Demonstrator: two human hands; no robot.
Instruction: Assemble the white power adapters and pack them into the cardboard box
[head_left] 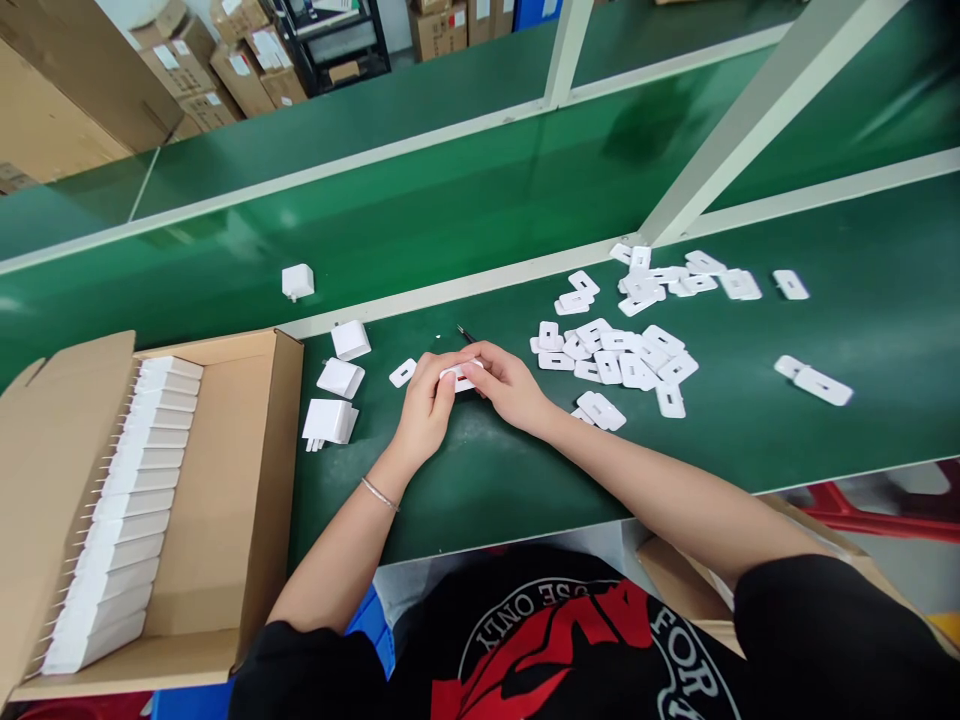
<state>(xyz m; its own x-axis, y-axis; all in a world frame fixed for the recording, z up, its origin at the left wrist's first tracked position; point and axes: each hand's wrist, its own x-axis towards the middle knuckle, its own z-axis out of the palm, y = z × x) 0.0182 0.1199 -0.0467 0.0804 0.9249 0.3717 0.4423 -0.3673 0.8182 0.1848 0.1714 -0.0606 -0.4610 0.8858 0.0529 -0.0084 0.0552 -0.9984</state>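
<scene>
- One cardboard box (270,510), lid flap folded back, sits between 8 and 9 o'clock (clock centred on the joined hands).
- Single row of white adapters (142,500) fills its left side, pins pointing toward 9 o'clock; bare cardboard shows on the right.
- Stacked cartons (244,75) in the background, between 10 and 11 o'clock.
- Lone white cube (298,281) at 10 o'clock, beyond the pale rail (457,289).
- Three loose adapters (341,378) around 9 o'clock, just beside the box, on the green table (495,490).
- Loose white plate (403,373) at 9 o'clock, flat, near the left hand.
- Left hand (426,400): fingers curled, pinching the left end of a white piece; thin bracelet (380,494) at the wrist.
- White piece (463,377), reddish mark on its face: at the dial's centre, held between both hands above the table.
- Slim dark tool (466,333) at 12 o'clock, partly hidden behind the fingers; contact cannot be told.
- Right hand (514,385): thumb laid on the right end of the piece, fingers bent behind it.
- Slotted plates (637,372) in an overlapping heap near 3 o'clock; further group (645,287) at 2 o'clock.
- Single plate (791,284) between 2 and 3 o'clock, well apart.
- Two overlapping pieces (817,383) at 3 o'clock, farther out.
</scene>
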